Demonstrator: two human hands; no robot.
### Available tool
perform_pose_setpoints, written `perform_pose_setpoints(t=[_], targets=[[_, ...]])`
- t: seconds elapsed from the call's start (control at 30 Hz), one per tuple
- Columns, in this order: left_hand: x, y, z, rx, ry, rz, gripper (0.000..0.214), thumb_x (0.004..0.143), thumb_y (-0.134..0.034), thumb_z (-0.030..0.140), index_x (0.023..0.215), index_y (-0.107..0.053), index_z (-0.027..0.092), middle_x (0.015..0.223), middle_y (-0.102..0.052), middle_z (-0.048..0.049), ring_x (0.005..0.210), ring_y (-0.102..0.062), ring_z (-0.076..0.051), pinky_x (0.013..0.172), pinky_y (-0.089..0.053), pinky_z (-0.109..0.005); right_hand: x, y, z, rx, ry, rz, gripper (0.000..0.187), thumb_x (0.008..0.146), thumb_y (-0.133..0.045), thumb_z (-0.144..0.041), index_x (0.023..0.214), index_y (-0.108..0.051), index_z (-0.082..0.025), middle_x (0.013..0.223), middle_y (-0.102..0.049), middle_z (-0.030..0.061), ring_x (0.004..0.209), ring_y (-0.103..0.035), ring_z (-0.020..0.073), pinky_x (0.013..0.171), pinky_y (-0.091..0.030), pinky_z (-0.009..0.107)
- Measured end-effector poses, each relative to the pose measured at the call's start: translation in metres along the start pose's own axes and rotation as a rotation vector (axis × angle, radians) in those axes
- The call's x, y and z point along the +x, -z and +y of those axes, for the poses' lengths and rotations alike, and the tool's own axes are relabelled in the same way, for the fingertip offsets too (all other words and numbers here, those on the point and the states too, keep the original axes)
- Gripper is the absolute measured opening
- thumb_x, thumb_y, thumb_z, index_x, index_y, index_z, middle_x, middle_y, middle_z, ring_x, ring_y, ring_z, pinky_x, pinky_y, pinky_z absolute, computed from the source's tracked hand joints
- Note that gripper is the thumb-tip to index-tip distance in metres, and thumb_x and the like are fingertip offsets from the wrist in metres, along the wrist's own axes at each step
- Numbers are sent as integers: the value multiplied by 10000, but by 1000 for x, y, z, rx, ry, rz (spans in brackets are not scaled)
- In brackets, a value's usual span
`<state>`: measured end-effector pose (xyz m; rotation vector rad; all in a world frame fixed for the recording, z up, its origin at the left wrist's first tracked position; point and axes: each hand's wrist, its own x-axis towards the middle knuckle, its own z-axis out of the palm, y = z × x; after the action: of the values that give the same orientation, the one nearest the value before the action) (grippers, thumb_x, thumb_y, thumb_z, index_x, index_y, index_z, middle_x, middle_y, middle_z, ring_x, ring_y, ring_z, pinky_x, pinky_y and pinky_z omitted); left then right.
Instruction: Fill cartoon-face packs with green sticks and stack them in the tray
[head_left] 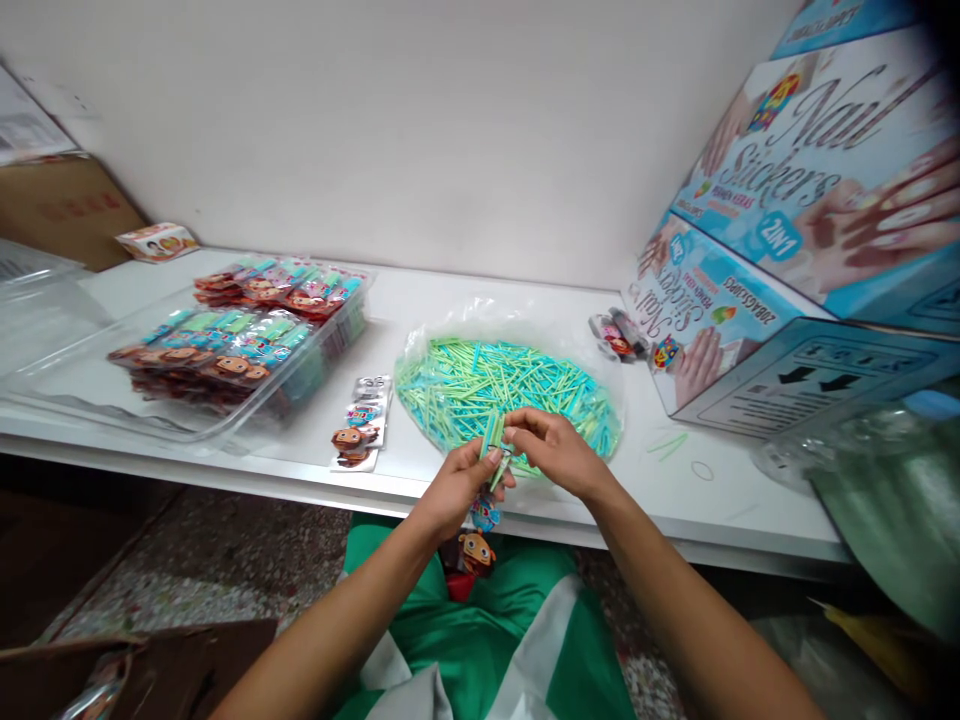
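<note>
Between left hand (466, 482) and right hand (553, 452): green sticks (492, 434); left pinching them, monkey-print packet (477, 553) hanging below; right curled at sticks, grip unclear. Best square ends gently. Loose-stick pile (517, 378) just beyond.

You wear bright green cloth (592, 650) over both thighs; pale grey-white band (544, 625) runs along each leg; more pale fabric (431, 698) bunches in folds near your waist; your left forearm (352, 600) and right forearm (675, 585) bare.

Left hand (459, 487) holding green sticks (492, 432), right hand (556, 450) beside them, stick-filled bag (487, 318) behind
</note>
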<state>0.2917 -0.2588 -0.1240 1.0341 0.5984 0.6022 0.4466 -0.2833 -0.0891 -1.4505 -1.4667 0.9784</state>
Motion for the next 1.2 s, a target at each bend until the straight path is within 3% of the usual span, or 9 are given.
perform_pose_setpoints(t=[0.33, 0.47, 0.57, 0.67, 0.97, 1.2], targets=[[-1, -1, -4, 14, 3, -7, 346, 778, -567, 472, 897, -522, 150, 684, -608, -11, 495, -503, -75, 448, -352, -182, 2, -2, 1, -83, -1, 35, 128, 778, -502, -286, 741, -558, -177, 648, -535, -27, 601, -489, 108, 566, -388, 234], [0, -2, -3, -33, 25, 3, 330, 779, -576, 453, 890, -516, 149, 690, -616, -18, 509, -521, -79, 460, -370, -182, 2, -2, 1, -152, 1, 91, 83, 752, -470, -215, 782, -541, -185, 661, -531, -30, 601, -486, 110, 566, -385, 238], [0, -2, -1, -45, 40, 12, 340, 768, -584, 464, 886, -517, 152, 678, -615, -15, 505, -523, -83, 458, -367, -185, 1, -4, 3, -158, -3, 125, 152, 756, -473, -230, 886, -540, -185, 776, -576, -8, 672, -523, 124, 607, -410, 252], [0, -2, 0, -40, 40, 2, 335, 770, -580, 464, 861, -511, 149, 664, -608, -14, 487, -511, -81, 442, -345, -183, 0, -4, 2, -155, 15, 99, 234, 794, -477, -275, 996, -552, -185, 805, -586, 2, 715, -542, 133, 644, -421, 262], [0, -1, -2, -74, 33, -61, 280, 812, -551, 403, 893, -519, 137, 698, -616, -36, 503, -515, -83, 489, -376, -197, 0, 2, 1, -66, 40, 6, 170, 815, -509, -307, 868, -596, -171, 762, -580, 1, 689, -518, 121, 641, -408, 251], [-2, 2, 0, -110, 44, -169, 257, 819, -552, 376, 900, -528, 133, 703, -623, -49, 503, -524, -90, 500, -382, -206, 2, 8, 0, 59, 29, -86, 195, 804, -546, -331, 905, -585, -169, 705, -516, -21, 589, -444, 92, 559, -375, 233]])
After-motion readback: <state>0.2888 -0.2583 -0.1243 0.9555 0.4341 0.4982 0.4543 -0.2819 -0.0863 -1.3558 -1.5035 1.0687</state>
